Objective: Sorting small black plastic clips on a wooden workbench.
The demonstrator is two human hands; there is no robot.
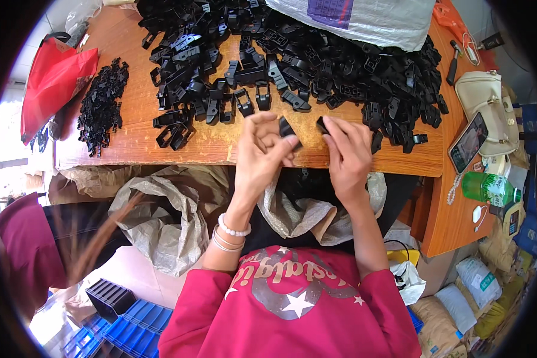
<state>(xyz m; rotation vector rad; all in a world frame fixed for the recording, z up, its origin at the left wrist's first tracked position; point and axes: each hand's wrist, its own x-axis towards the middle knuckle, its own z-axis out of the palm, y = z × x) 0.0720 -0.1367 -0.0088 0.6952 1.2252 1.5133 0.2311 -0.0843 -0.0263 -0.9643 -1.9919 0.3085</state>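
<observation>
My left hand (pixel 261 146) is raised over the table's front edge, pinching a black plastic part (pixel 289 131) between thumb and fingers. To its right, my right hand (pixel 347 152) grips a smaller black plastic piece (pixel 322 125) at its fingertips; most of that piece is hidden by the fingers. The two pieces are apart. Just beyond my hands spreads a large heap of black plastic parts (pixel 274 71), several with open frames at one end. Below my hands, an open woven sack (pixel 292 215) lies at my lap with dark contents.
A pile of small black pieces (pixel 103 107) and a red bag (pixel 51 83) are at the left. A white sack (pixel 364 24) rests on the heap. At right are a phone (pixel 468 143), a handbag (pixel 489 110), a green bottle (pixel 489 188) and a hammer (pixel 453 62). Another person's sleeve (pixel 30 250) shows at left.
</observation>
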